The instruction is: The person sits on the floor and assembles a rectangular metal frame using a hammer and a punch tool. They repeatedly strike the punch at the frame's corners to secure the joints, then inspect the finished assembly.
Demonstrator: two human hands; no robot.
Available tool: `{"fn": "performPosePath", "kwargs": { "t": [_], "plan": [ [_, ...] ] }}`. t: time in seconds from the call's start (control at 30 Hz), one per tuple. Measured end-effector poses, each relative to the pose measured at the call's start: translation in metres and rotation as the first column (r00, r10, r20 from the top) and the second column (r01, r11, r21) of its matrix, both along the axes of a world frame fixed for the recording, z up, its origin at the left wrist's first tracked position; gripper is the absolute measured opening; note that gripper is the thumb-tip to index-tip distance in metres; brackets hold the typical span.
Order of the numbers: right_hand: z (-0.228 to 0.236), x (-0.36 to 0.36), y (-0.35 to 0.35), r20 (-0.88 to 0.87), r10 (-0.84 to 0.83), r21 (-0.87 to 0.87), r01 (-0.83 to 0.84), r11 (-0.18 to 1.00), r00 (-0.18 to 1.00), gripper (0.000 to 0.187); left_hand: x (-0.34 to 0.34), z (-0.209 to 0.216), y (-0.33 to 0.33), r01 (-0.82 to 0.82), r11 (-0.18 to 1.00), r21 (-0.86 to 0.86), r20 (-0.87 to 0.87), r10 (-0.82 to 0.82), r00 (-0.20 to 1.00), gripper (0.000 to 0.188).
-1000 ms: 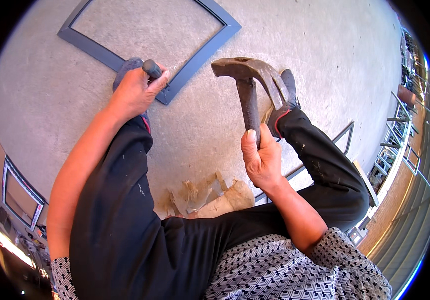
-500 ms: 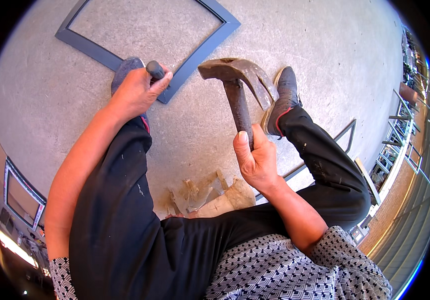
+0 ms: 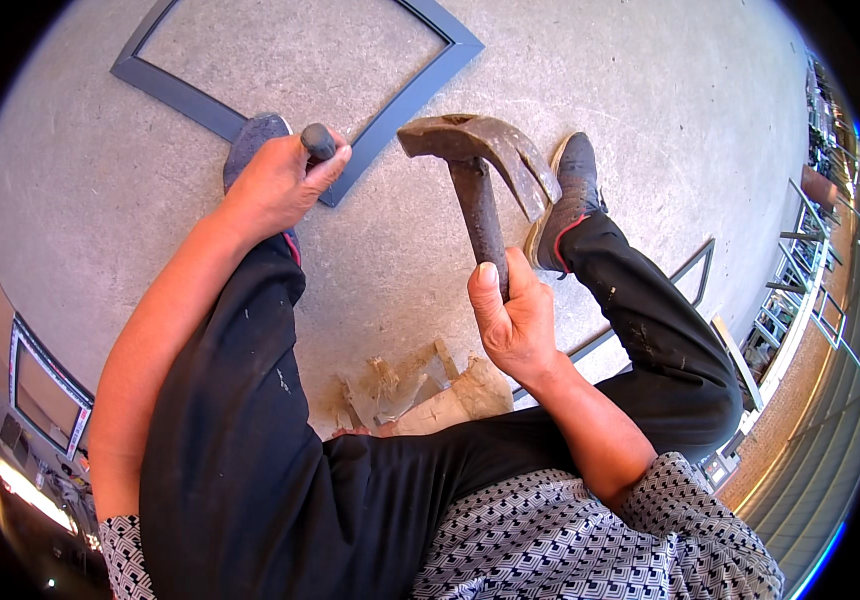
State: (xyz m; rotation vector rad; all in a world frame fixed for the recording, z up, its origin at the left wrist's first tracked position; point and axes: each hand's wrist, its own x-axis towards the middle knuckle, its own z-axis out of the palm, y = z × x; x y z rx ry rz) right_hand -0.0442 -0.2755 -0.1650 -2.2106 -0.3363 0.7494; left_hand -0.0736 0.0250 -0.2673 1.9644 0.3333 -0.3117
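Observation:
My right hand is wrapped round the handle of a worn claw hammer, its head raised over the floor between my feet. In my left hand is a dark rod-shaped tool, its blunt round end pointing up. The tool's lower end is hidden behind my fingers. That hand sits at the near corner of a dark grey rectangular frame, which lies on the concrete floor. The hammer head is apart from the rod, to its right.
My left shoe is against the frame's near side; my right shoe stands farther right. Below me is a rough wooden piece. Another dark frame lies beyond my right leg. Several metal frames stand along the right side.
My left hand and the rod have shifted very slightly to the right. The hammer, my right hand and the grey frame are almost unchanged.

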Motion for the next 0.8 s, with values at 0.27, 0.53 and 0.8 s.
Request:
{"fn": "performPosePath", "kwargs": {
  "t": [0.27, 0.53, 0.8],
  "plan": [
    [-0.001, 0.001, 0.000, 0.024, 0.014, 0.014, -0.014, 1.000, 1.000, 0.036, 0.000, 0.000, -0.001, 0.012, 1.000, 0.029, 0.021, -0.013, 1.000, 0.025],
    [0.025, 0.007, 0.009, 0.243, 0.104, 0.154, -0.144, 0.977, 0.965, 0.032, 0.001, -0.010, -0.010, 0.174, 0.982, 0.074, 0.184, -0.185, 0.965, 0.018],
    [0.004, 0.004, 0.003, 0.135, 0.304, -0.205, -0.273, 0.940, 0.943, 0.031, 0.002, -0.014, -0.016, 0.210, 0.966, 0.153, 0.296, -0.248, 0.922, 0.012]
  ]
}}
